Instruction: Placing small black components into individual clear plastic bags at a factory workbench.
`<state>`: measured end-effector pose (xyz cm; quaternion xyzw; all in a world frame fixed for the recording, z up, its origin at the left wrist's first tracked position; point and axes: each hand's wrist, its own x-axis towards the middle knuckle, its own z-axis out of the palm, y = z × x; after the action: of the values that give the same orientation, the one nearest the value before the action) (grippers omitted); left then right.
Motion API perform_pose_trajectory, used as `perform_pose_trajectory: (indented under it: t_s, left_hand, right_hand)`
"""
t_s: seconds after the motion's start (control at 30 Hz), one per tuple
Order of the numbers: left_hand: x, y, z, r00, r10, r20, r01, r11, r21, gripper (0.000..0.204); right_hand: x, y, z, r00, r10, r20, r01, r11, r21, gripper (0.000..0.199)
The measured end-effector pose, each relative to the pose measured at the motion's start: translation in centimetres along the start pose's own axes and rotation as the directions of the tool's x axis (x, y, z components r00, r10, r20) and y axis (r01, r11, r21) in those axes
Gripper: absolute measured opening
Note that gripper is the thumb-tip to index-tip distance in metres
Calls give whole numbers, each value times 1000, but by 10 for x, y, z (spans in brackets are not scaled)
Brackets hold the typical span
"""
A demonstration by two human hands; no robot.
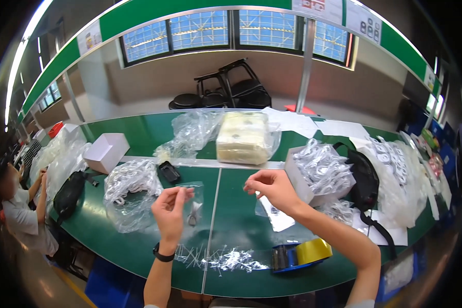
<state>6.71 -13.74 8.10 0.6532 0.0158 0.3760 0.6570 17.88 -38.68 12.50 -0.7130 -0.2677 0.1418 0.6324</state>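
Note:
My left hand (169, 213), with a dark wristband below it, pinches a small clear plastic bag (198, 197) by its upper part. Inside or just behind that bag is a small grey and dark item (194, 213), too small to name. Opposite, my right hand (273, 189) hovers over the table with thumb and fingertips drawn together; whatever is between them cannot be made out. Beneath the right hand lies a white sheet or packet (278, 219) with a dark mark. Thin white ties and clear scraps (236, 260) are strewn between my forearms, beside a blue tape dispenser (287, 258) with yellow tape.
Bagged white cables fill a white box (300, 179) on the right, beside a black waist bag (363, 179). More white cables (133, 179) lie left. A plastic-wrapped block (243, 138), an open white box (108, 152) and a black pouch (71, 195) stand about. Another person (25, 210) works far left.

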Motion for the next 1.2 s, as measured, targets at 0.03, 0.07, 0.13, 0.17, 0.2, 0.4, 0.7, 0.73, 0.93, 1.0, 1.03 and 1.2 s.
perform_pose_trajectory:
  t_s: [0.03,0.07,0.13,0.17,0.2,0.4,0.7,0.73,0.93,1.0,1.03,1.2]
  left_hand:
    - [-1,3,1,1000,-9,-1,8,1000,-6,11]
    - [-3,6,1,1000,-9,0,9,1000,-7,11]
    - [-3,9,-2,999,14,32,-15,999,35,10]
    - [-4,10,-2,1000,11,25,-12,999,38,10]
    - [-4,13,1,999,23,46,-26,998,63,10]
    - [-4,11,8,996,17,85,-25,995,92,11]
    - [1,4,-1,1000,2,27,-4,996,84,12]
    - [2,5,0,1000,15,21,-16,998,66,12]
    - [7,15,-9,997,49,-64,-42,993,110,13]
    - [10,15,-14,990,103,-94,-91,988,125,14]
    - [11,16,-17,989,111,-101,-99,988,119,15]
    - [17,14,-27,980,142,-139,-131,988,86,17]
  right_hand:
    - [-4,2,-11,1000,28,-10,-28,999,28,20]
    - [-9,-1,-24,998,24,-66,-22,999,34,18]
    - [-6,6,-62,953,-133,-271,79,976,-202,14]
    - [-6,3,-86,877,-351,-330,151,851,-504,11]
    - [-7,-7,-109,779,-563,-275,178,620,-764,7]
    - [-16,11,-195,782,-619,-72,-39,66,-997,6]
    - [-11,9,-163,766,-632,-115,-6,173,-985,5]
    - [-13,7,-157,767,-634,-100,6,163,-987,4]
    - [-24,-20,-57,794,-588,153,353,243,-903,8]
    - [-22,-20,-26,786,-543,296,485,244,-840,8]
    - [-21,-16,-12,790,-478,385,550,273,-789,6]
    - [-43,-2,44,654,-241,717,755,136,-642,7]
